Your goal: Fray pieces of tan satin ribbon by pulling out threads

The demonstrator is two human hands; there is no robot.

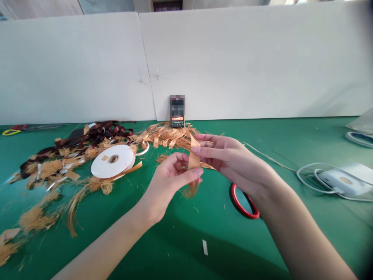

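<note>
Left hand (171, 181), right hand (225, 159) pinching orange ribbon strip (194, 157), frame centre. White spool (113, 161) on green counter (262, 249), left of hands.

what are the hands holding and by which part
A strip of tan ribbon: the right hand's fingers pinch its upper part, the left hand's fingers its lower part.

Orange satin ribbon (194, 159) — glossy and smooth, frayed rough lower down; white spool (112, 161), smooth card-like finish; green mat (186, 252) — matt.
</note>
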